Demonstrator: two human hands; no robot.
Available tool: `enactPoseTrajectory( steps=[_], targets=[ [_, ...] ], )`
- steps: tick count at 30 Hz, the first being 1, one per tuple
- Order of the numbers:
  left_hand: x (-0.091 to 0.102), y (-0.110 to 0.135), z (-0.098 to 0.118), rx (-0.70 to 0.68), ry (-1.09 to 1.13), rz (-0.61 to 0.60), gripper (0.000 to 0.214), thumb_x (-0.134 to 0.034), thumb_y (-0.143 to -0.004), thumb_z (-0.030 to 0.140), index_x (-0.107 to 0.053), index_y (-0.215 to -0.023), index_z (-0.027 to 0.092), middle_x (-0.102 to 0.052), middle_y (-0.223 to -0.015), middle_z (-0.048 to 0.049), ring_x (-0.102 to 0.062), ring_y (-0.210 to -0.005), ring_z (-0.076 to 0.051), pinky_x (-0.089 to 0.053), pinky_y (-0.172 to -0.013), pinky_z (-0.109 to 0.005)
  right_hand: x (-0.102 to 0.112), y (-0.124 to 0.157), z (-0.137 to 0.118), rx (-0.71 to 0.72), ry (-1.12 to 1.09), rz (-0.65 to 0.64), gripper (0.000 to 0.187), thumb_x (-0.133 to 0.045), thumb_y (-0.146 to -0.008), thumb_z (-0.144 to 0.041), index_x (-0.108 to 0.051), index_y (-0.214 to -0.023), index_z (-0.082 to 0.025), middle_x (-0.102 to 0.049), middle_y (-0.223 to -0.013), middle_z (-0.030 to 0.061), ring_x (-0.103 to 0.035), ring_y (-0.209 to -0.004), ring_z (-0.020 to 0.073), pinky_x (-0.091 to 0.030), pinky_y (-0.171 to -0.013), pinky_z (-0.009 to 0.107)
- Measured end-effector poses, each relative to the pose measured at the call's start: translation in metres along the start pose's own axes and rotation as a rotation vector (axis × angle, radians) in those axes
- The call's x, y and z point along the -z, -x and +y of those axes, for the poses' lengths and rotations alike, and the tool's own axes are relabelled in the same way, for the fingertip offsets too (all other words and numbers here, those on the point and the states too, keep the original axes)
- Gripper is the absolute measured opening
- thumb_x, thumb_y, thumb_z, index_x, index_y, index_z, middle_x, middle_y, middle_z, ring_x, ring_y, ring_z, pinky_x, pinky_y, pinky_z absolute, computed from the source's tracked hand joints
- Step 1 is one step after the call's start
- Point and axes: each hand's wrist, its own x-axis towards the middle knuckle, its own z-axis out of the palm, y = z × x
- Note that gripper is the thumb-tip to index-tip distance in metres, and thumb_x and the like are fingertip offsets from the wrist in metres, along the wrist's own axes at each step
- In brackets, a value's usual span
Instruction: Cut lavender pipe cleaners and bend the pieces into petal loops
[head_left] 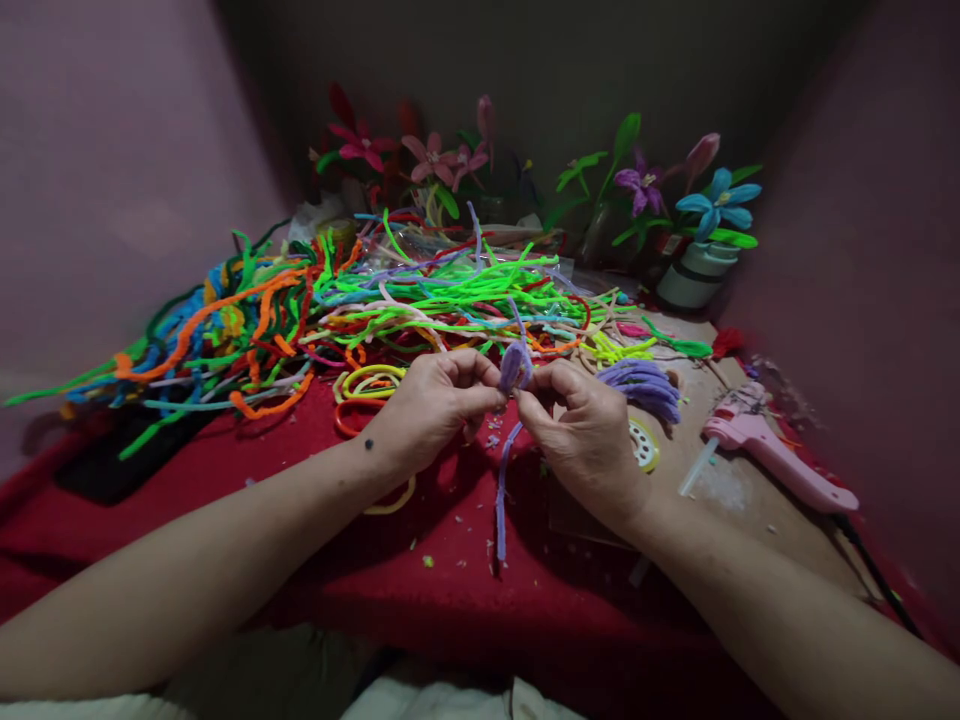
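Observation:
Between my two hands is a purple pipe cleaner (516,366), bent into a small looped petal shape. One loose end sticks up above it, and a long tail hangs down toward the red cloth. My left hand (454,395) pinches the loop's left side between thumb and forefinger. From the other side, my right hand (574,420) is closed on its lower right edge, thumb and forefinger together. A bundle of purple pipe cleaner pieces (641,388) lies just beyond my right hand. Part of a yellow-rimmed white disc (643,445) shows beside that hand.
A large heap of colourful pipe cleaners (442,290) spreads across the back and left. A pink glue gun (776,455) lies on a brown board (731,500) at right. Pipe-cleaner flowers (718,203) stand behind, some in a jar (696,275). Scissors (351,418) lie near my left wrist.

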Motion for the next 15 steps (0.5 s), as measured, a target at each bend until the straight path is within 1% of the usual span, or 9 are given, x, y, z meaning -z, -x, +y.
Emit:
enactPoseTrajectory(
  steps=[4,6,8,10,12,13,15],
  targets=[
    [-0.002,0.0,-0.003,-0.039,-0.039,0.014,0.007,-0.059,-0.066,0.015,-0.052,-0.068,0.016,-0.05,-0.052,0.0059,-0.045,-0.041,-0.007,-0.036,-0.041,-0.019,-0.001,0.001,0.001,0.042,-0.001,-0.012,0.011,-0.052,-0.074,-0.013,-0.055,-0.066,-0.018,-0.059,-0.064,0.0013,-0.05,-0.057,0.0113,-0.039,-0.056,0.024],
    [-0.003,0.0,-0.004,-0.068,-0.061,0.02,0.007,-0.059,-0.066,0.014,-0.052,-0.069,0.016,-0.049,-0.051,0.0062,-0.044,-0.041,-0.007,-0.035,-0.042,-0.019,-0.002,0.0,0.001,0.034,-0.014,-0.01,0.011,-0.053,-0.074,-0.013,-0.057,-0.065,-0.018,-0.059,-0.064,0.0018,-0.051,-0.058,0.0118,-0.039,-0.057,0.024],
    [-0.004,0.0,-0.005,-0.108,-0.079,0.038,0.008,-0.059,-0.066,0.012,-0.054,-0.07,0.016,-0.049,-0.052,0.0064,-0.044,-0.043,-0.006,-0.035,-0.044,-0.019,-0.001,-0.001,0.001,-0.056,-0.074,-0.031,0.01,-0.055,-0.073,-0.015,-0.058,-0.064,-0.018,-0.06,-0.063,0.0014,-0.051,-0.058,0.0121,-0.039,-0.057,0.025],
    [-0.005,0.001,-0.004,-0.137,-0.079,0.04,0.007,-0.061,-0.066,0.012,-0.056,-0.071,0.015,-0.049,-0.053,0.0061,-0.044,-0.045,-0.006,-0.036,-0.046,-0.018,0.001,-0.004,0.001,-0.229,-0.204,-0.104,0.01,-0.058,-0.072,-0.019,-0.06,-0.063,-0.017,-0.059,-0.059,0.0005,-0.05,-0.055,0.0116,-0.038,-0.054,0.025],
    [-0.004,0.001,-0.004,-0.126,-0.064,0.023,0.007,-0.063,-0.067,0.016,-0.058,-0.072,0.015,-0.051,-0.055,0.0051,-0.045,-0.047,-0.007,-0.037,-0.046,-0.019,0.005,-0.007,0.001,-0.38,-0.355,-0.189,0.011,-0.061,-0.071,-0.024,-0.062,-0.063,-0.016,-0.058,-0.056,-0.0004,-0.048,-0.051,0.0108,-0.036,-0.05,0.024],
    [-0.004,0.001,-0.003,-0.111,-0.058,0.017,0.008,-0.064,-0.067,0.018,-0.059,-0.072,0.015,-0.053,-0.057,0.0042,-0.045,-0.048,-0.007,-0.037,-0.047,-0.02,0.006,-0.009,0.001,-0.415,-0.407,-0.223,0.013,-0.061,-0.071,-0.025,-0.063,-0.064,-0.015,-0.058,-0.056,-0.0006,-0.047,-0.05,0.0107,-0.036,-0.05,0.024],
    [-0.002,0.001,-0.002,-0.082,-0.052,0.015,0.01,-0.064,-0.067,0.019,-0.061,-0.076,0.014,-0.056,-0.06,0.0028,-0.047,-0.048,-0.008,-0.038,-0.047,-0.02,0.01,-0.011,0.0,-0.394,-0.418,-0.245,0.014,-0.06,-0.074,-0.026,-0.065,-0.066,-0.016,-0.058,-0.056,-0.0007,-0.047,-0.051,0.0107,-0.036,-0.05,0.024]
  ],
)
